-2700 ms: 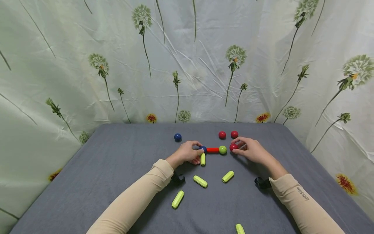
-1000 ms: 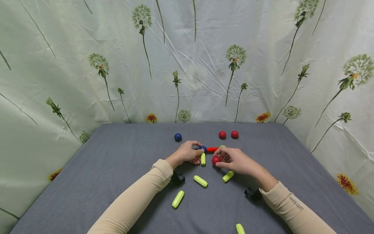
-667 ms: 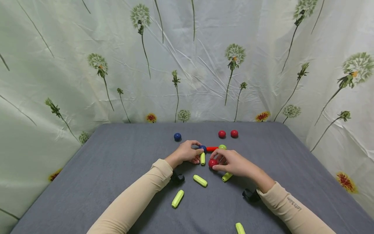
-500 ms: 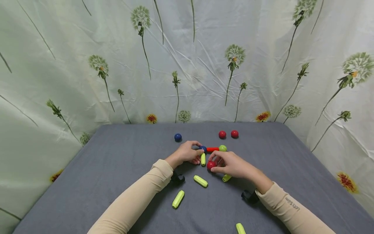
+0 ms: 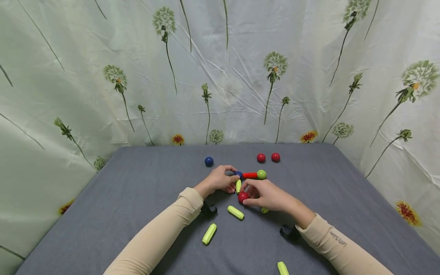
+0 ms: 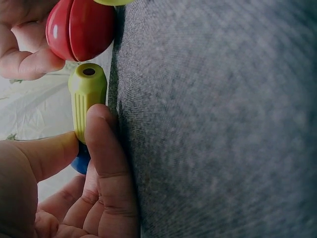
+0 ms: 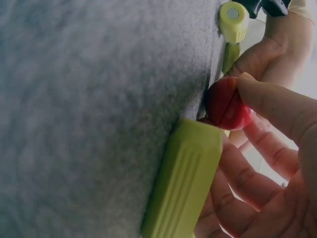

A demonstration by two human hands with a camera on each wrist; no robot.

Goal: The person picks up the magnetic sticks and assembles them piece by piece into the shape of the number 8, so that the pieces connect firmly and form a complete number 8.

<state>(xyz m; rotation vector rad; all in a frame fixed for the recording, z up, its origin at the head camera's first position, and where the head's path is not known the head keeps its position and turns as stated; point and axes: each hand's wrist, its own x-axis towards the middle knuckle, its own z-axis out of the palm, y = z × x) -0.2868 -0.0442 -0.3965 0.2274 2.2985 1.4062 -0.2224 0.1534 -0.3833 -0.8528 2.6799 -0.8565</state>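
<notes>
Both forearms, in tan sleeves, reach forward over a table [image 5: 144, 183] covered in grey cloth, the hands meeting near its middle. The left hand [image 5: 218, 178] lies knuckles up, its thumb and forefinger pinching a short yellow-green stick [image 5: 238, 186] that lies on the cloth and points back toward the person; the left wrist view shows the ribbed stick [image 6: 87, 99] with a small dark hole in its free end. The far end of that stick meets a blue ball [image 5: 238, 174], which is joined by a red stick [image 5: 250, 175] to a green ball [image 5: 261, 174], making a short row across the table.

The right hand [image 5: 266, 195] comes in from the right with its fingers curled, gripping a red ball [image 5: 243, 197] between thumb and fingertips. The ball is glossy with a seam round its middle, plain in the right wrist view [image 7: 227, 104], and it sits just beside the free end of the pinched stick; whether the two touch cannot be told. Another yellow-green stick [image 5: 264, 210] lies under the right palm.

More yellow-green sticks lie loose nearer the person [image 5: 235, 212] [image 5: 209, 234] [image 5: 282, 268]. Toward the back of the table sit a lone blue ball [image 5: 208, 161] and two red balls [image 5: 261, 157] [image 5: 275, 157] close together. A pale flowered curtain [image 5: 103, 76] hangs behind.
</notes>
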